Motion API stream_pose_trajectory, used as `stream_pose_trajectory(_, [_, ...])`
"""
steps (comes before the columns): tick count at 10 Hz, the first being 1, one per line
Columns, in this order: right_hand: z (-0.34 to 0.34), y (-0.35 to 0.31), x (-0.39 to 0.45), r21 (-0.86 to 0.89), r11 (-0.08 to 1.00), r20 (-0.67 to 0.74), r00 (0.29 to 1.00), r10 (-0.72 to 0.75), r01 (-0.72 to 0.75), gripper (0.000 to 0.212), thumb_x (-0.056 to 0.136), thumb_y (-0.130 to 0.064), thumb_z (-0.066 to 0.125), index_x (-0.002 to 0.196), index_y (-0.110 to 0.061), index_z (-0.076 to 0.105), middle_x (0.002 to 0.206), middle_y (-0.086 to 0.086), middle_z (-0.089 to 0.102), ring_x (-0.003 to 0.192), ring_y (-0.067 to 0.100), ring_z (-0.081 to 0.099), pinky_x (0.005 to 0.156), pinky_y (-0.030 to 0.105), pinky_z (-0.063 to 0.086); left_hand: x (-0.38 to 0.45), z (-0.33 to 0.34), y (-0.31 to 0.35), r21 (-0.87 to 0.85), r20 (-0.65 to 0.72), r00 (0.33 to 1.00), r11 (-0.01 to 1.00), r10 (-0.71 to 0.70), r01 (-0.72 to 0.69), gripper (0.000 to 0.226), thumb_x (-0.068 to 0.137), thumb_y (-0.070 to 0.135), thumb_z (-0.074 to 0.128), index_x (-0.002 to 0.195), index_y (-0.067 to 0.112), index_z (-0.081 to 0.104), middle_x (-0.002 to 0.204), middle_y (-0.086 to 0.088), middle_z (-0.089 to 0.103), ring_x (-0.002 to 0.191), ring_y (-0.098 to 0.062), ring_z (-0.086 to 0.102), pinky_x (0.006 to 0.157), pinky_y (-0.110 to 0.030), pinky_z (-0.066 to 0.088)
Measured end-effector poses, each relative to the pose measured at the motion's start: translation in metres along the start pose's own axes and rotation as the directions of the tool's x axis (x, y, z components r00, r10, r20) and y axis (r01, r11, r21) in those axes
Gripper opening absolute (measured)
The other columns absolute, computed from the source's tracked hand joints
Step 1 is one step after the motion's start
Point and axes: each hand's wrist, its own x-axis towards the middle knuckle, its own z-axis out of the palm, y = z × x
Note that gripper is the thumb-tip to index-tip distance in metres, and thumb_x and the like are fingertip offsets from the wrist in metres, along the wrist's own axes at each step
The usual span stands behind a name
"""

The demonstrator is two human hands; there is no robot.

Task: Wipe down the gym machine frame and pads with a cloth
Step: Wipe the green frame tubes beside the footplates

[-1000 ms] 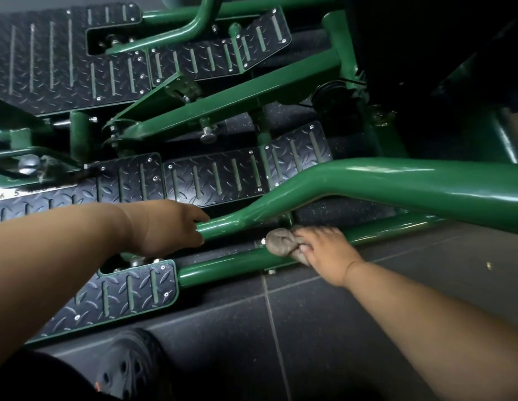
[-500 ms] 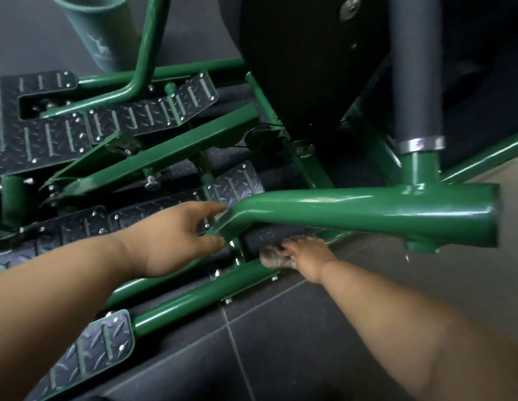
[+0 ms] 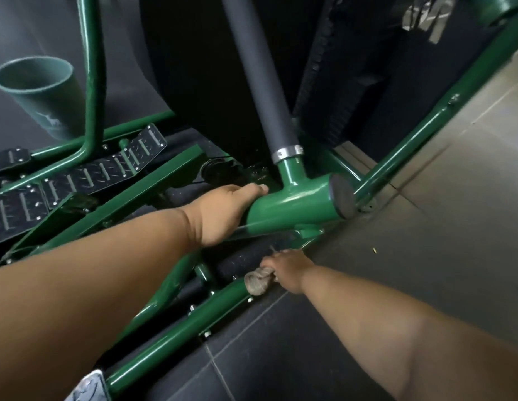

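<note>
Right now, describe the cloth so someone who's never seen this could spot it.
Start at the thick green crossbar that the left hand grips. Below it runs a thinner green floor rail beside the dark tiles. The cloth is the bunched grey-beige wad that the right hand holds against that rail, the only soft, pale thing among metal.

Dark tiled floor under the green machine frame

The frame's low rail rests on the tiles just left of the right grip; a small yellow speck lies farther right.
</note>
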Motion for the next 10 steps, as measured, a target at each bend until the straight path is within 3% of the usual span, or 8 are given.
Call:
stream_pose_trajectory(1, [-0.004, 0.009, -0.002, -0.040, 0.998, 0.020, 0.999, -0.050, 0.051, 0.057, 0.097, -0.011, 0.057, 0.142, -0.045, 0.049, 0.142, -0.001, 0.061, 0.128, 0.030, 0.056, 0.105, 0.047, 0.047, 0.001, 0.001, -0.001, 0.066, -0.030, 0.995, 0.993, 0.099, -0.097, 0.046, 0.093, 0.013, 0.062, 0.139, 0.008, 0.057, 0.121, -0.016, 0.064, 0.108, -0.032, 0.064, 0.099, -0.039, 0.048])
stream_pose_trajectory(3, [-0.018, 0.043, -0.002, -0.065, 0.992, 0.088, 0.991, -0.103, 0.109, 0.054, 0.098, -0.016, 0.056, 0.145, -0.041, 0.050, 0.137, 0.002, 0.064, 0.119, 0.029, 0.062, 0.097, 0.041, 0.051, -0.011, -0.005, 0.016, 0.056, -0.153, 0.955, 0.967, 0.253, -0.248, 0.049, 0.077, 0.041, 0.051, 0.111, 0.075, 0.042, 0.090, 0.031, 0.056, 0.092, 0.031, 0.052, 0.074, -0.003, 0.042])
stream_pose_trajectory(4, [-0.016, 0.058, 0.006, -0.082, 0.991, 0.018, 0.994, -0.105, 0.106, 0.056, 0.097, -0.020, 0.060, 0.148, -0.039, 0.047, 0.141, 0.002, 0.062, 0.123, 0.029, 0.060, 0.098, 0.039, 0.048, -0.008, -0.003, 0.014, -0.041, -0.142, 0.971, 0.979, 0.192, -0.199, 0.055, 0.078, 0.040, 0.051, 0.111, 0.084, 0.044, 0.085, 0.031, 0.058, 0.092, 0.027, 0.055, 0.083, 0.003, 0.041])
stream_pose_trajectory(5, [-0.002, 0.056, 0.020, -0.004, 0.995, -0.041, 0.995, -0.095, 0.095, 0.058, 0.094, -0.017, 0.062, 0.147, -0.038, 0.047, 0.143, 0.000, 0.059, 0.130, 0.028, 0.057, 0.105, 0.046, 0.047, 0.001, 0.000, 0.008, -0.182, -0.063, 0.992, 0.976, 0.107, -0.117, 0.026, 0.071, 0.061, 0.048, 0.087, 0.068, 0.067, 0.083, 0.008, 0.068, 0.092, -0.007, 0.063, 0.099, -0.048, 0.055])
stream_pose_trajectory(7, [0.027, 0.034, 0.060, -0.011, 0.993, 0.081, 0.989, -0.120, 0.121, 0.053, 0.102, -0.032, 0.054, 0.154, -0.033, 0.042, 0.161, 0.004, 0.042, 0.148, 0.034, 0.036, 0.119, 0.057, 0.026, -0.003, 0.001, 0.002, -0.117, -0.142, 0.990, 0.992, 0.021, -0.038, 0.020, 0.068, 0.063, 0.051, 0.075, 0.077, 0.063, 0.081, 0.011, 0.066, 0.084, -0.002, 0.064, 0.090, -0.035, 0.057])
stream_pose_trajectory(8, [0.042, 0.021, 0.070, 0.049, 0.980, 0.042, 0.980, -0.194, 0.192, 0.045, 0.107, -0.042, 0.041, 0.150, -0.030, 0.047, 0.157, 0.007, 0.047, 0.143, 0.035, 0.039, 0.122, 0.056, 0.021, 0.001, 0.005, 0.037, -0.378, -0.035, 0.990, 0.919, -0.139, 0.116, 0.050, 0.090, 0.037, 0.054, 0.112, 0.082, 0.055, 0.109, 0.049, 0.062, 0.097, 0.035, 0.052, 0.082, 0.005, 0.043])
stream_pose_trajectory(9, [0.045, 0.022, 0.073, 0.063, 0.972, 0.039, 0.972, -0.231, 0.228, 0.047, 0.109, -0.043, 0.038, 0.154, -0.031, 0.043, 0.157, 0.005, 0.048, 0.143, 0.033, 0.040, 0.123, 0.055, 0.020, -0.006, 0.010, 0.029, -0.445, -0.080, 0.996, 0.895, -0.025, -0.014, 0.038, 0.101, 0.037, 0.056, 0.116, 0.072, 0.061, 0.107, 0.058, 0.056, 0.098, 0.034, 0.053, 0.087, 0.000, 0.047])
stream_pose_trajectory(10, [0.034, 0.034, 0.075, -0.028, 0.982, 0.059, 0.981, -0.185, 0.187, 0.047, 0.110, -0.047, 0.035, 0.154, -0.032, 0.043, 0.156, 0.001, 0.048, 0.141, 0.030, 0.044, 0.116, 0.055, 0.023, -0.004, 0.017, 0.002, -0.547, -0.195, 0.917, 0.815, -0.349, 0.193, 0.030, 0.078, 0.052, 0.056, 0.088, 0.078, 0.066, 0.092, 0.045, 0.068, 0.091, 0.020, 0.064, 0.095, -0.022, 0.053])
